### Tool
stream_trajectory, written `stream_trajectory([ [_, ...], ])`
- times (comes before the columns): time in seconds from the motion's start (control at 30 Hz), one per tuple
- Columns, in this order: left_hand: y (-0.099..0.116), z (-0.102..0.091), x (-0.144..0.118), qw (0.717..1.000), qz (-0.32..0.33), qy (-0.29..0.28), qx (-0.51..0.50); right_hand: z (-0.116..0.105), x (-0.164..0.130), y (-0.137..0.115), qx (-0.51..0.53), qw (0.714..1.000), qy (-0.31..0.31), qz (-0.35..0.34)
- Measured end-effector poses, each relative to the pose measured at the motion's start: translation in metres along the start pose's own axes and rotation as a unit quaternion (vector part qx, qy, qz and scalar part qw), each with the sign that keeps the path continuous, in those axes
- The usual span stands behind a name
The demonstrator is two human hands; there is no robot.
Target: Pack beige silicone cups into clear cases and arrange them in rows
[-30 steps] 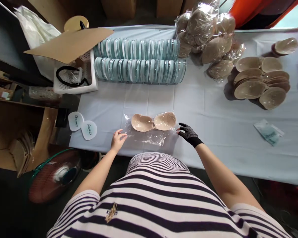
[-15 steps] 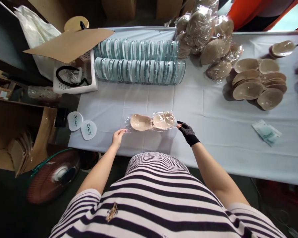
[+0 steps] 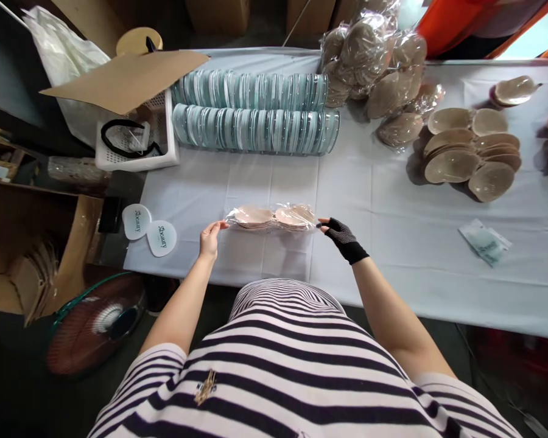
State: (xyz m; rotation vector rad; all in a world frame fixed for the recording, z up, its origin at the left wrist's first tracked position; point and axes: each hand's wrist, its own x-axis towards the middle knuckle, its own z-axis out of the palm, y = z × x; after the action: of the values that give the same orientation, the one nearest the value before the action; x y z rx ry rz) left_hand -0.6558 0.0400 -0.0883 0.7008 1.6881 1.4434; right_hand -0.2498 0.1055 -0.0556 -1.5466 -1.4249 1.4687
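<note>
A clear plastic bag [image 3: 272, 217] containing a pair of beige bra cups [image 3: 274, 216] is held just above the near part of the pale blue table [image 3: 393, 243], stretched flat between two hands; its left end is pinched between the thumb and fingertips of the bare left hand [image 3: 209, 237], and its right end is pinched by the fingertips of the right hand [image 3: 338, 232], which is covered by a black fingerless glove. Behind the bag, two long rows of clear round cases with teal and white inserts [image 3: 256, 112] are laid side by side along the far part of the table. At the left end of those rows a white slotted basket [image 3: 134, 149] is seen, with a black looped band lying in it and a flap of brown cardboard [image 3: 123, 79] resting over its top. At the table's left near corner two white oval cards [image 3: 148, 228] are placed, each printed with a dark script word that appears to read "Beauty". To the right of the rows, clear bags stuffed with beige cups [image 3: 379, 67] are heaped, and loose beige cups [image 3: 470, 152] are stacked beyond them. A small teal-printed packet [image 3: 484, 242] is lying alone at the right; its writing cannot be read
</note>
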Motion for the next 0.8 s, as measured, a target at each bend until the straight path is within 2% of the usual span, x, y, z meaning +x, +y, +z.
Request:
stream_trajectory([
  [0.07,0.003,0.003,0.002,1.000,-0.004,0.010,-0.009,0.001,0.002,-0.003,-0.025,1.000,0.004,0.013],
  [0.17,0.011,0.006,0.006,1.000,0.017,0.015,-0.018,-0.001,0.006,-0.011,-0.014,0.996,0.085,0.005],
  [0.23,0.022,0.008,0.010,0.998,0.042,0.016,-0.032,-0.004,0.007,-0.024,0.014,0.990,0.135,-0.037],
  [0.33,0.050,0.012,0.016,0.995,0.073,0.034,-0.053,-0.008,0.006,-0.059,0.040,0.976,0.183,-0.116],
  [0.43,0.086,0.017,0.021,0.991,0.103,0.034,-0.080,-0.013,0.001,-0.100,0.065,0.958,0.212,-0.181],
  [0.63,0.174,0.022,0.017,0.975,0.154,-0.015,-0.159,-0.040,-0.011,-0.158,0.109,0.948,0.177,-0.242],
  [0.73,0.224,0.027,0.015,0.960,0.230,0.001,-0.158,-0.060,-0.007,-0.178,0.136,0.930,0.200,-0.277],
  [0.8,0.257,0.034,0.014,0.943,0.306,0.003,-0.131,-0.066,0.000,-0.187,0.128,0.926,0.191,-0.300],
])
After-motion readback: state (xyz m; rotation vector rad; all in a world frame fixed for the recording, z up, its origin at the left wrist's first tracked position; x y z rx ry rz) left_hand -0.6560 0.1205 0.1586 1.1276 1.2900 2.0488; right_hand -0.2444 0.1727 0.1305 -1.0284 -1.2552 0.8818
